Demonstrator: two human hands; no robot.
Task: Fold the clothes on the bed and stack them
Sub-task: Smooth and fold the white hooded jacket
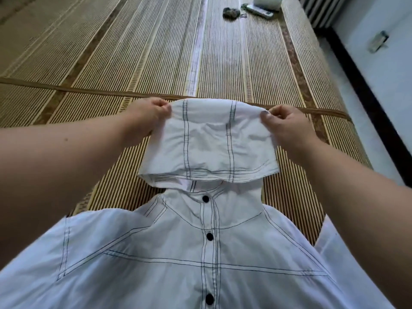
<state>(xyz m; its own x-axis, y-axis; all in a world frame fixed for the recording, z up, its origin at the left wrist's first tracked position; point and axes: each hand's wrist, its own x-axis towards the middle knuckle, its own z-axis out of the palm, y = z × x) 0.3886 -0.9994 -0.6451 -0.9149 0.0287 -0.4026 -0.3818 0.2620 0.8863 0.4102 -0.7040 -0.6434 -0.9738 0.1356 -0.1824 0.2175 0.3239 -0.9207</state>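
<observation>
A white hooded jacket (169,253) with dark contrast stitching and black snap buttons lies front-up on the bamboo-mat bed (111,52), its body filling the lower part of the view. Its hood (209,141) points away from me and is lifted off the mat. My left hand (147,119) pinches the hood's top left corner. My right hand (287,126) pinches the top right corner. The hood hangs stretched between the two hands.
At the far end of the bed lie a small dark pouch (231,12), a remote control (259,10) and a white object (267,2). The bed's right edge (334,97) drops to a pale floor beside a radiator (321,10).
</observation>
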